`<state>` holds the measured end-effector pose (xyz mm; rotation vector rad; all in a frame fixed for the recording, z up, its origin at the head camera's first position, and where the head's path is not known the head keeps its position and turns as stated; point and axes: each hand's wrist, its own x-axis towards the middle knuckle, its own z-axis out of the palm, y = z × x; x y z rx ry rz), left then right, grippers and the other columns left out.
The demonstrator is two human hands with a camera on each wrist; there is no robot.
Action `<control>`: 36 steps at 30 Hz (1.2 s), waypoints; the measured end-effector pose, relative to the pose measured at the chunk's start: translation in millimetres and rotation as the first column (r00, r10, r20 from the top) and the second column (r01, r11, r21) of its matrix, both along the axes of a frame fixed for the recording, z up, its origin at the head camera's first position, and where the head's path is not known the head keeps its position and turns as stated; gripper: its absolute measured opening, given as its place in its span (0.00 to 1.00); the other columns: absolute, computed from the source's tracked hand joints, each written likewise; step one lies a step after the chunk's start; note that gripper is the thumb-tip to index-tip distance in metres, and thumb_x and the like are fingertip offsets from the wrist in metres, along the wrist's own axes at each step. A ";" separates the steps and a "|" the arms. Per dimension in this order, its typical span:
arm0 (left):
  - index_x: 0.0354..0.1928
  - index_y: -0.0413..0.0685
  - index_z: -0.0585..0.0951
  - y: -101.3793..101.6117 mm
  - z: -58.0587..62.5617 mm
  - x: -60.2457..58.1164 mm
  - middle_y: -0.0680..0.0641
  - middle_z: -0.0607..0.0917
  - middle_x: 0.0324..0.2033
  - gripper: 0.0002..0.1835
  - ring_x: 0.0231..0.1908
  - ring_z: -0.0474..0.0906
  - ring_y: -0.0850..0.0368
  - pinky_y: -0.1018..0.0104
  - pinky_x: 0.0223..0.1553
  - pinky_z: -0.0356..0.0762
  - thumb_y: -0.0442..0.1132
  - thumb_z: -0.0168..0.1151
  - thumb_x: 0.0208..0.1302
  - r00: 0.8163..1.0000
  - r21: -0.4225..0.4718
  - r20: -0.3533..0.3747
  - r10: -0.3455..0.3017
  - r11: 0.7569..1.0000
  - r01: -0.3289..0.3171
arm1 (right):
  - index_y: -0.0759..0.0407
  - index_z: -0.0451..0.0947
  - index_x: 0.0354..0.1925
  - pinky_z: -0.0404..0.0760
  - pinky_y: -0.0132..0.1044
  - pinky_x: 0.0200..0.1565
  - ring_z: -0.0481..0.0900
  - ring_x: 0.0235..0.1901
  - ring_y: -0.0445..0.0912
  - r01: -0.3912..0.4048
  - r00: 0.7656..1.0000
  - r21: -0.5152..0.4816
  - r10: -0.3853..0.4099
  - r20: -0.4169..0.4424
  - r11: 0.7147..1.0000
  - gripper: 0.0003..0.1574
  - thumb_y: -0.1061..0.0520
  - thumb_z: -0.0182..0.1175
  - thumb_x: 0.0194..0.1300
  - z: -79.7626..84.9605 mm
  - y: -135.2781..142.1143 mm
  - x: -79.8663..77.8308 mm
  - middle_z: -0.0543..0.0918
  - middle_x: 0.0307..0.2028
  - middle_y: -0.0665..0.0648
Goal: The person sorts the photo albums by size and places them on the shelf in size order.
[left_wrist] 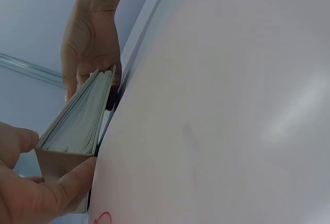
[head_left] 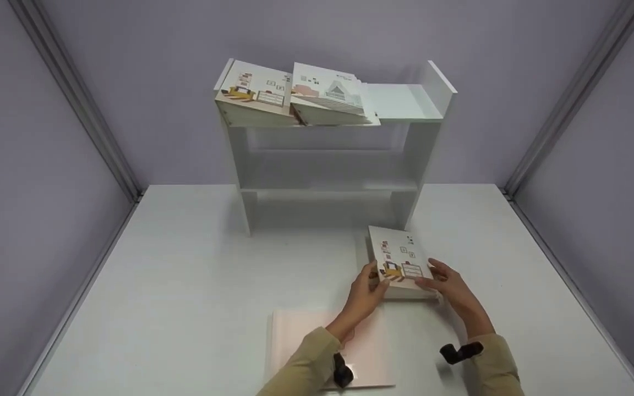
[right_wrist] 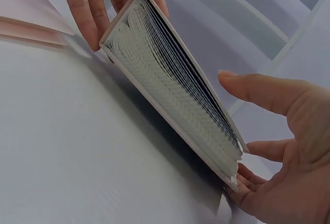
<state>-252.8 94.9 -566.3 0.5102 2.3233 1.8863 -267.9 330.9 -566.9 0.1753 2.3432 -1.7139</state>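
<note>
A thick white book (head_left: 399,253) with a drawn room scene on its cover is held between both hands, tilted over the table in front of the shelf's right leg. My left hand (head_left: 365,297) grips its near left corner, thumb on top and fingers beneath. In the left wrist view, the left hand (left_wrist: 46,188) pinches the spine end. My right hand (head_left: 457,294) holds the right edge; in the right wrist view, the fingers of the right hand (right_wrist: 294,136) touch the lower corner while the thumb stands off the cover. The page edges (right_wrist: 170,90) fan out in a wedge.
A white shelf rack (head_left: 328,190) stands at the back. On its top board a book (head_left: 256,91) lies at the left, beside a stack of books (head_left: 328,91). Pink books (head_left: 300,335) lie on the table (head_left: 157,308) under my left forearm. Grey walls enclose the table.
</note>
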 end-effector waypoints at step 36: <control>0.67 0.37 0.59 2.4 7.3 7.4 0.43 0.74 0.51 0.28 0.51 0.73 0.54 0.69 0.46 0.76 0.38 0.52 0.68 1.000 0.023 0.001 0.017 1.000 -0.017 | 0.59 0.50 0.71 0.50 0.56 0.67 0.55 0.67 0.58 -0.022 0.998 0.004 0.023 -0.058 1.000 0.55 0.47 0.68 0.54 0.2 1.5 20.2 0.56 0.69 0.65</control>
